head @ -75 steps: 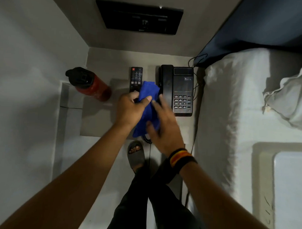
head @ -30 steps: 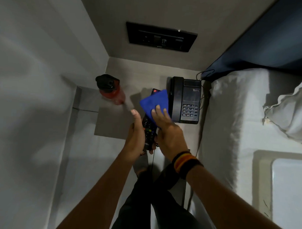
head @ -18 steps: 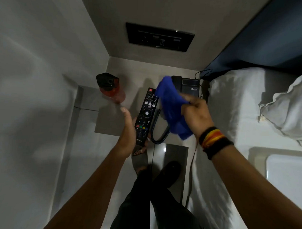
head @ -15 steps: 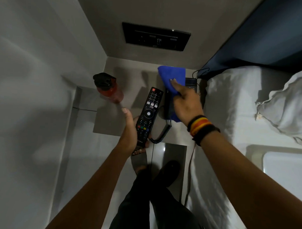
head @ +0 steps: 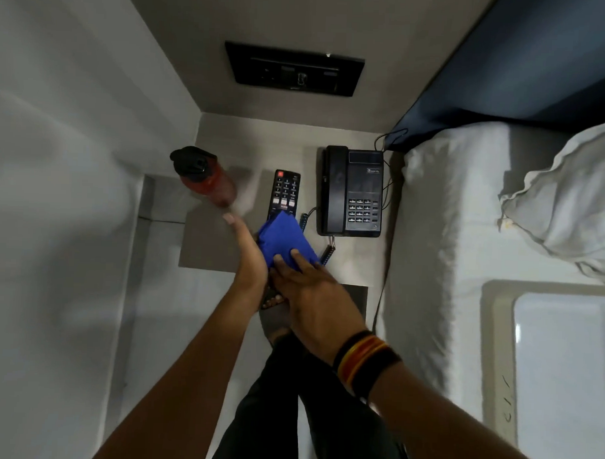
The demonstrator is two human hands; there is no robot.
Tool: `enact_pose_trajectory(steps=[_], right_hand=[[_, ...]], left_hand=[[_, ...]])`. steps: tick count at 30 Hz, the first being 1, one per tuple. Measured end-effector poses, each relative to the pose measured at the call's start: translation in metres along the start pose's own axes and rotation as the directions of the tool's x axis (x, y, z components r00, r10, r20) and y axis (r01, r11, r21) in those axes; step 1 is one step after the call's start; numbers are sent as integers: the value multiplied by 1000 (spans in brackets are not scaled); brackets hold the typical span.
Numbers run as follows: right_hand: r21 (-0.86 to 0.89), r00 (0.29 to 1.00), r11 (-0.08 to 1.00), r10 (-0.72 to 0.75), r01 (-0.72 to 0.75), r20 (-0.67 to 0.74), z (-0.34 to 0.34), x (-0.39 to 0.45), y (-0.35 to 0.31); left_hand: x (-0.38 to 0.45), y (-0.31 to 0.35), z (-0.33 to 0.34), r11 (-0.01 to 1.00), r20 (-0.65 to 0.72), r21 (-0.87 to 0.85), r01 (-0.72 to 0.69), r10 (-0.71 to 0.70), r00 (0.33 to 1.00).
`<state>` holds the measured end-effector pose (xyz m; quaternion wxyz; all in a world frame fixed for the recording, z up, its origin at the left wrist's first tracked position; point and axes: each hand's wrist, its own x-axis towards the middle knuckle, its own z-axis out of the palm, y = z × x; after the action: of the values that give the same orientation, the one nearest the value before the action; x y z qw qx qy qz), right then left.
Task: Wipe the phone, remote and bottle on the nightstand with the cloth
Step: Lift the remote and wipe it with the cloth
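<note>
Head view: my left hand (head: 248, 261) holds the remote (head: 283, 197) above the nightstand surface (head: 211, 246), fingers clamped along its lower half. My right hand (head: 305, 291) presses the blue cloth (head: 283, 240) onto it, fingers together. Risk: hard strokes may dislodge the remote toward the water bottle (head: 207, 178) or the telephone (head: 352, 191) cord.

Both forearms come up from the bottom edge bare, with no sleeves showing. The right wrist carries a stack of bands (head: 366, 363): black at the outer edges, with yellow, orange and red stripes packed between them. The left wrist has nothing on it. Down the middle, the legs are in dark, near-black trousers (head: 270, 410). Just past the hands, one foot sits in a grey open-toed sandal (head: 274, 322), a broad strap across it, and the toes peek out.
</note>
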<state>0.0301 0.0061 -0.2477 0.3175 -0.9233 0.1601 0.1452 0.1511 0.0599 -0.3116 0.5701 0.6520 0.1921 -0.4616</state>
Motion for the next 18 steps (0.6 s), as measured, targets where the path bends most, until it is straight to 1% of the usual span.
enact_pose_trajectory(steps=[1,2,3,4,5,6,7,9,10,11,12,14,15,16,17,18], right_hand=[[107,1000,994,19,-17,-15,-10,1,7],[231,996,971,77,-62,-55,-21,4,14],[352,979,929,167,-115,-120,-32,7,23],[439,947,887,254,-146,-199,-39,11,31],[476,910,865,315,-158,-270,-44,16,38],[465,890,870,335,-167,-308,-46,21,40],[416,903,893,314,-174,-295,-44,26,39],[228,968,959,203,-166,-148,-25,29,28],[148,983,977,167,-155,-76,-11,26,20],[109,988,983,149,-145,-35,3,21,13],[110,990,985,137,-133,-28,15,16,9],[177,992,977,121,-114,-29,31,8,10],[272,987,950,161,-151,-15,35,6,14],[399,971,889,238,-224,16,34,5,17],[523,941,793,333,-311,54,31,5,22],[610,906,699,417,-373,76,28,6,28]], left_hand=[[-1,-1,1,1000,-9,24,4,-4,1000],[0,-1,1,999,2,40,6,-6,1000],[1,0,1,999,28,53,-5,3,1000],[1,3,3,997,52,71,-31,27,998],[1,6,4,994,69,93,-52,46,997],[3,8,6,991,93,113,-67,57,994],[4,11,9,989,114,122,-81,67,991],[10,11,15,990,101,111,-82,71,992],[15,9,15,994,76,95,-61,54,996],[19,7,13,995,52,89,-39,35,998],[23,5,9,995,46,99,-23,19,999],[32,1,-2,988,75,157,-1,-11,997],[39,-2,-7,980,96,201,1,-20,995],[45,-2,-10,972,110,235,-4,-22,994],[54,-1,-11,964,110,265,-6,-24,994],[64,0,-10,955,93,297,-1,-29,995]])
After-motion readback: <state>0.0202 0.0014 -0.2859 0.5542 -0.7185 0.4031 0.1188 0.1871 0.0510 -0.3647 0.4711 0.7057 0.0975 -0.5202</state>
